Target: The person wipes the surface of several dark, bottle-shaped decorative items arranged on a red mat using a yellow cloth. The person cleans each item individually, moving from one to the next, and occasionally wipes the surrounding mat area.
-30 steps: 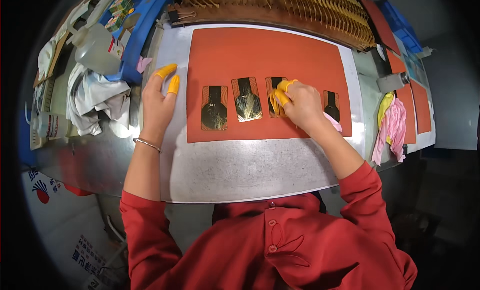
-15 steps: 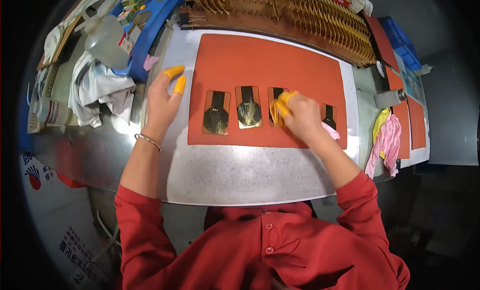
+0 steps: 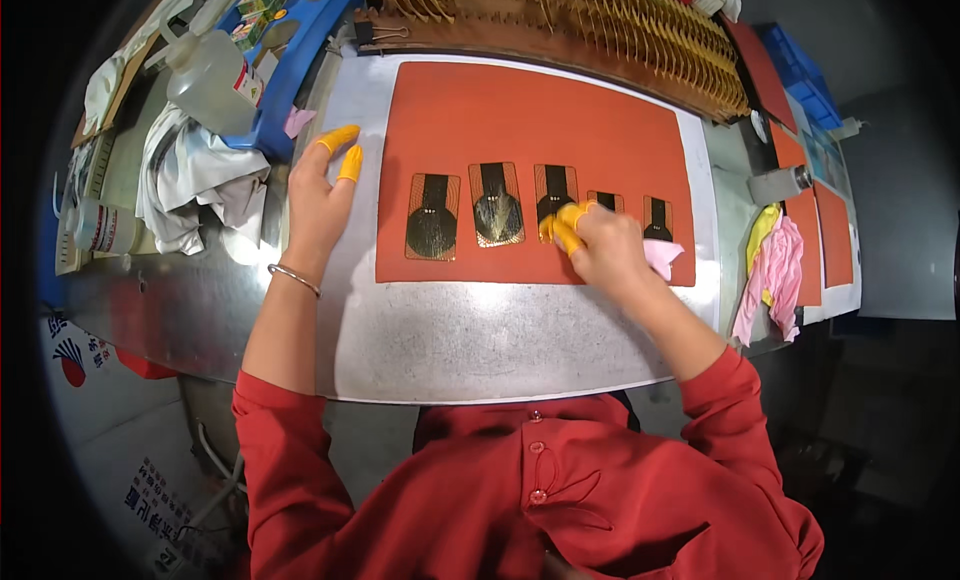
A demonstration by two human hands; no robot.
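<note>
On an orange mat [image 3: 540, 110] lie several thin, flat rectangles in a row, each copper-coloured with a black, keyhole-shaped area. My right hand [image 3: 608, 250] bends over the third flat piece [image 3: 555, 183], its yellow-covered fingertips pinched at that piece's lower part. What sits between the fingertips is hidden. The hand partly covers the fourth piece [image 3: 606, 200]. A pink cloth [image 3: 662, 255] shows beside the palm over the fifth piece [image 3: 657, 216]; I cannot tell whether the hand holds it. My left hand [image 3: 322, 195] rests left of the mat, yellow-covered thumb and finger apart, holding nothing.
Behind the mat stands a rack [image 3: 600, 40] with rows of gold-coloured strips. To the left are a white cloth [image 3: 200, 180], a clear plastic bottle [image 3: 210, 85] and a blue tray [image 3: 275, 115]. Pink and yellow cloths [image 3: 775, 275] hang at the right edge beside a metal canister [image 3: 782, 186].
My right hand has slid down along the third piece toward its lower end, uncovering more of it and the top of the fourth. My left hand stays nearly where it was.
</note>
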